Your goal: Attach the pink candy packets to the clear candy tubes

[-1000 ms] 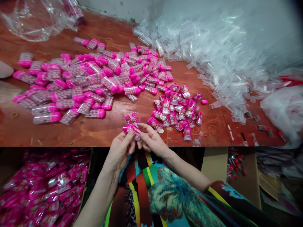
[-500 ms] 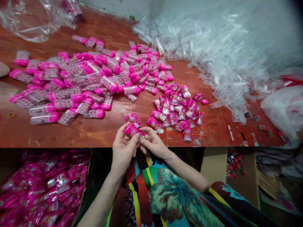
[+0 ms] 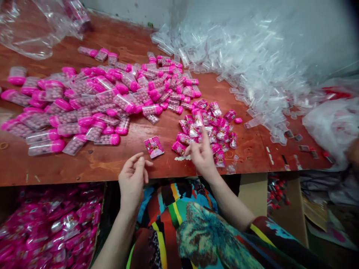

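Observation:
My left hand [image 3: 133, 183] is just over the table's front edge with nothing in it, its fingers loosely bent and apart. Ahead of it lies a flat pink printed packet [image 3: 154, 147]. My right hand [image 3: 203, 158] reaches over the near side of a pile of small pink-and-silver packets [image 3: 221, 129]. Its index finger stretches forward while the others curl loosely. Just beyond that fingertip is a blurred packet [image 3: 199, 118]; whether they touch I cannot tell.
Clear tubes with pink caps and small pink balls [image 3: 92, 101] are heaped at left. Empty clear tubes [image 3: 252, 67] bank up against the wall [image 3: 120, 9]. A cloudy plastic bag [image 3: 331, 127] sits at right. Below the table edge, a box holds many pink packets [image 3: 56, 228].
My hands were together around a pink packet and have parted. The right moved forward and right to the pile; the left drew back leftward, holding nothing. The view shifted slightly.

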`<state>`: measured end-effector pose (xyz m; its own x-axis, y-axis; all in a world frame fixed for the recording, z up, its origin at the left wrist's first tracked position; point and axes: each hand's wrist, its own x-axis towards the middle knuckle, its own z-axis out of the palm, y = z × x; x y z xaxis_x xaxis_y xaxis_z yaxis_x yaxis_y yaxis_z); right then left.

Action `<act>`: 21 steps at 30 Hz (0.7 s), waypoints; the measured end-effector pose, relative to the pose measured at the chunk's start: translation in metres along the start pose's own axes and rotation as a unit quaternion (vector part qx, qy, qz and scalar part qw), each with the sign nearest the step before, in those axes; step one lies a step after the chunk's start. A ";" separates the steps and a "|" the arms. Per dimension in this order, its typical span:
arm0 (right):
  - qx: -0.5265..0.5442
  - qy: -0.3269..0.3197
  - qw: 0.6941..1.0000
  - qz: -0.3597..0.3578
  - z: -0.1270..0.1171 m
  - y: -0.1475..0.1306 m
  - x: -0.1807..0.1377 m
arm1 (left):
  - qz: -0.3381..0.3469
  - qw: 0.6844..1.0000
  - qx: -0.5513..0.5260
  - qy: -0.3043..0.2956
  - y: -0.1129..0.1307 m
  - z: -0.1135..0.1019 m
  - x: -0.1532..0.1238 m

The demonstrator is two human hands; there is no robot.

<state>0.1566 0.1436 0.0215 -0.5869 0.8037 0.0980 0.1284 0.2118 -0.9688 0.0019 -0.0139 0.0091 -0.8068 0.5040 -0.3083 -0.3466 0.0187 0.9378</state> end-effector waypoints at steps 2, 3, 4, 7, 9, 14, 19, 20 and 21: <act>-0.186 -0.107 0.976 -0.048 0.023 -0.006 0.000 | -0.003 1.000 0.003 -0.002 -0.002 0.001 0.002; -0.279 -0.164 0.944 -0.056 0.036 -0.009 0.000 | -0.004 1.000 0.004 -0.005 -0.002 0.003 0.002; -0.364 -0.210 0.906 -0.054 0.050 -0.012 0.000 | -0.005 1.000 0.005 -0.008 -0.002 0.004 0.001; -0.522 -0.267 0.809 -0.040 0.078 -0.013 0.002 | -0.011 1.000 0.011 -0.009 -0.002 0.004 0.000; -0.554 -0.264 0.788 -0.055 0.083 -0.006 0.002 | -0.017 1.000 0.016 -0.003 -0.001 0.003 0.000; -0.522 -0.179 0.817 -0.166 0.076 0.021 -0.001 | -0.038 0.999 0.037 -0.010 0.000 0.001 0.004; -0.454 -0.114 0.845 -0.258 0.067 0.029 -0.010 | -0.076 0.995 0.052 -0.041 0.004 0.008 0.005; -0.431 -0.112 0.853 -0.274 0.066 0.028 -0.012 | -0.077 0.995 0.045 -0.047 0.005 0.008 0.005; -0.398 -0.106 0.865 -0.286 0.065 0.025 -0.014 | -0.073 0.996 0.034 -0.049 0.007 0.008 0.004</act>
<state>0.1163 0.1017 -0.0189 -0.8592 0.3384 0.3837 0.2282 0.9247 -0.3046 -0.0001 -0.0042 0.0156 -0.6984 0.5729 -0.4290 -0.4210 0.1559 0.8935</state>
